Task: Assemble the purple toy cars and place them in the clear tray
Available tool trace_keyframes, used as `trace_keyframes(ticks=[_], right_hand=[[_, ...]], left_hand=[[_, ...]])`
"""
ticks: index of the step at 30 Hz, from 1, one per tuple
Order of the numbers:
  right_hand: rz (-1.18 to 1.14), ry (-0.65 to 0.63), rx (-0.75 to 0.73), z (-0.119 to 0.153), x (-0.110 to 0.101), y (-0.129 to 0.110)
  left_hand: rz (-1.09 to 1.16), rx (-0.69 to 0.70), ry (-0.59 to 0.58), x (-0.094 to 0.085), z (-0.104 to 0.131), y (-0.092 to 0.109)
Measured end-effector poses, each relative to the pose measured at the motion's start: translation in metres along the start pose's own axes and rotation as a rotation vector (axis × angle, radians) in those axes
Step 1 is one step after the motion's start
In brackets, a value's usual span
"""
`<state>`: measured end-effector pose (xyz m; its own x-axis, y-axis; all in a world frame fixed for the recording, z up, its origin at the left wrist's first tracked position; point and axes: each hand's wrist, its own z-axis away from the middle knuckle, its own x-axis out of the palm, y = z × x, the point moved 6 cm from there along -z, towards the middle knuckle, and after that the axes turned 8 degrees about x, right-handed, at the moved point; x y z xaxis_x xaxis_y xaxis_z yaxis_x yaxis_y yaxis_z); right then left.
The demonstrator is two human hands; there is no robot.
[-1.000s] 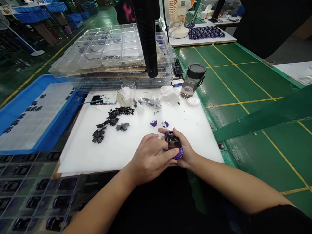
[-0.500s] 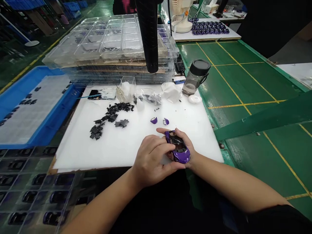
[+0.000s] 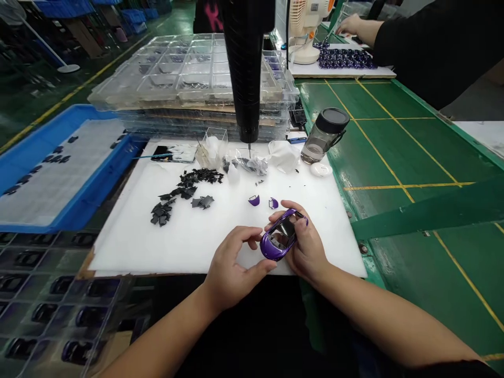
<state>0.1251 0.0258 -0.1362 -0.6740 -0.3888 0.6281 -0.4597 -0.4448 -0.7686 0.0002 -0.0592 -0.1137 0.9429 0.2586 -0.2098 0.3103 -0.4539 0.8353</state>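
A glossy purple toy car body [image 3: 271,248] with a black roof and open window gaps is tilted above the front of the white work board. My right hand [image 3: 309,247] is closed around its far end and side, the thumb on top. At the near end, my left hand [image 3: 232,268] has its curved fingers and thumb at the car's edge, lightly straddling it. Two small purple parts, one [image 3: 254,200] on the left and another [image 3: 273,203] on the right, lie just beyond the hands.
A black screwdriver [image 3: 247,100] hangs over the white board [image 3: 129,247]. Black pieces [image 3: 200,177], a plastic bag [image 3: 252,164] and a bottle [image 3: 325,134] lie or stand around. Clear trays [image 3: 189,100] are stacked behind; a blue bin [image 3: 59,220] is left. A co-worker's hand [image 3: 350,24] shows far right.
The toy car body has turned so its near end points left. My left fingers have moved from over it to its edge. The view has shifted, and a co-worker's hand has come into view.
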Motion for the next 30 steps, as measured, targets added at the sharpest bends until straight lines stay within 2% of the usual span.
trace_keyframes(ticks=[3, 5, 11, 16, 19, 22, 26, 30], right_hand=[[0.082, 0.025, -0.081, 0.003, 0.002, -0.004], [0.121, 0.049, -0.093, 0.004, 0.003, -0.007], [0.197, 0.024, -0.036, 0.006, 0.005, -0.010], [0.255, 0.014, -0.137, 0.010, 0.012, -0.012], [0.285, 0.026, -0.197, 0.015, 0.014, -0.014], [0.370, -0.017, -0.230, 0.020, 0.015, -0.017], [0.473, -0.072, -0.271, 0.024, 0.014, -0.021], [0.525, -0.144, -0.340, 0.028, 0.018, -0.019]], left_hand=[[0.107, -0.139, 0.026, -0.001, 0.008, -0.012], [0.168, -0.182, 0.020, 0.000, 0.009, -0.014], [0.355, -0.254, 0.021, -0.004, 0.010, -0.012], [0.598, -0.397, 0.045, 0.000, 0.014, -0.008], [0.667, -0.510, 0.086, 0.002, 0.017, -0.008], [0.713, -0.595, 0.078, 0.004, 0.019, -0.010], [0.722, -0.633, 0.073, 0.002, 0.022, -0.012], [0.711, -0.579, 0.068, -0.002, 0.020, -0.011]])
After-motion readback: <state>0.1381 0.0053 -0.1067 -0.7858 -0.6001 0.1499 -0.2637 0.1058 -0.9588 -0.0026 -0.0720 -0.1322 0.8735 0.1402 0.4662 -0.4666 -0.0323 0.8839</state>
